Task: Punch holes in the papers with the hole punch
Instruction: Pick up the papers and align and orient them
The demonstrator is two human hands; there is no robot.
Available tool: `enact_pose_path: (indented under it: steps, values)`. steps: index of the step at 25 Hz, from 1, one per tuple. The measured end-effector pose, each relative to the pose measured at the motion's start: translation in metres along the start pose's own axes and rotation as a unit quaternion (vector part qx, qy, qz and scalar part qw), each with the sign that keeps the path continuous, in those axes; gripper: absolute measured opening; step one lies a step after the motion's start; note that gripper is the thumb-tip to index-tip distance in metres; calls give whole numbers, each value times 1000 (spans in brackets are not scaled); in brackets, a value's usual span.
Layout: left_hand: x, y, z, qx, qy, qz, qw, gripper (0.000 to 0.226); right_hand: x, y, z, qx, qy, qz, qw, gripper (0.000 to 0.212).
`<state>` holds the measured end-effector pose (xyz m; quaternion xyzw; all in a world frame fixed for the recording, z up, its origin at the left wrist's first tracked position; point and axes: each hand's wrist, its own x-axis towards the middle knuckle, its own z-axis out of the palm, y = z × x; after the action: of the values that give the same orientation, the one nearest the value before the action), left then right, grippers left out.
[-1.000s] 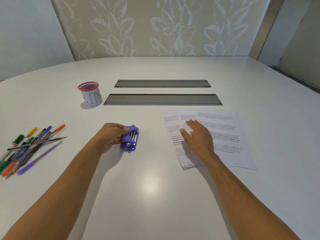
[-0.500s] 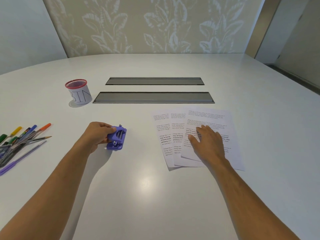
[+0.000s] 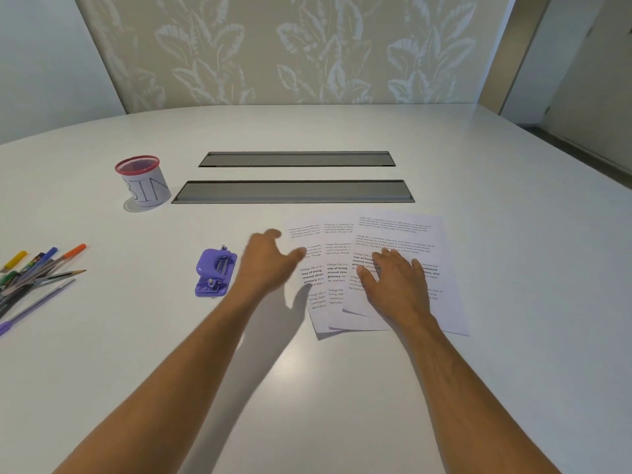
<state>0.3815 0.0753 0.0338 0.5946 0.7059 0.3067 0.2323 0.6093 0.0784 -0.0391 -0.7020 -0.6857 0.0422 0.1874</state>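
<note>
The papers (image 3: 393, 265) are spread out right of the middle, pressed flat by the right hand (image 3: 396, 285) with fingers wide. The left hand (image 3: 266, 265), open and perhaps blurred, is held beside them, holding nothing. The hole punch (image 3: 215, 271) sits untouched left of it. Next, the sheets should be stacked. The pens (image 3: 37, 271) at the left edge and the cup (image 3: 143, 181) at upper left are well apart.

A white table (image 3: 342, 388) bears fanned papers (image 3: 403, 234), a purple hole punch (image 3: 214, 272), a bin cup (image 3: 143, 183) and pens (image 3: 37, 271)
</note>
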Motion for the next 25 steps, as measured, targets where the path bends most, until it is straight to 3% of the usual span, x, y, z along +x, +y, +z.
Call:
enact_pose_path:
  steps: [4, 10, 13, 17, 20, 25]
  values:
    - [-6, 16, 37, -22, -68, -16, 997, 67, 1, -2, -3, -19, -7, -3, 1000, 62]
    - [3, 32, 49, -169, -81, -75, 979, 62, 2, -3, -4, -25, -9, -5, 1000, 60]
    - [8, 33, 50, -277, -57, -115, 952, 54, 2, -3, -4, -21, -6, -8, 1000, 60]
    - [14, 29, 46, -372, -22, -182, 910, 68, 2, -1, -1, -12, -1, -8, 1000, 60]
    - [20, 23, 39, -429, -39, -222, 875, 78, 2, -1, 1, -6, 9, -9, 1000, 61]
    - [19, 16, 42, -372, -66, -186, 907, 45, 2, -2, 6, 1, 18, -15, 1000, 61]
